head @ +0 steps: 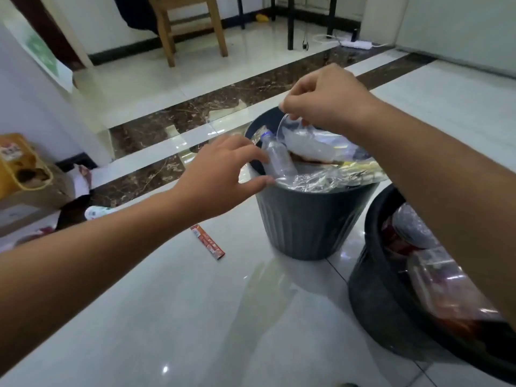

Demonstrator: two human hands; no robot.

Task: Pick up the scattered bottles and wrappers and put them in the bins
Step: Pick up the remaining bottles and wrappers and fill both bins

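Note:
A grey ribbed bin (pixel 307 219) stands on the tiled floor, filled to the rim with clear plastic. My right hand (pixel 324 101) pinches the edge of a clear plastic container (pixel 304 143) over the bin's top. My left hand (pixel 223 177) is at the bin's left rim, fingers apart, touching a clear plastic bottle (pixel 279 160) that stands tilted inside. A second dark bin (pixel 374 291) at the lower right holds bottles and red wrappers. A red wrapper (pixel 208 242) lies flat on the floor left of the grey bin.
At the far left stand a yellow carton (pixel 16 163) and a cardboard box, with a white wrapper (pixel 97 212) and dark litter beside them. A wooden chair (pixel 190 26) and black table legs are at the back. A white power strip (pixel 356 44) lies on the floor.

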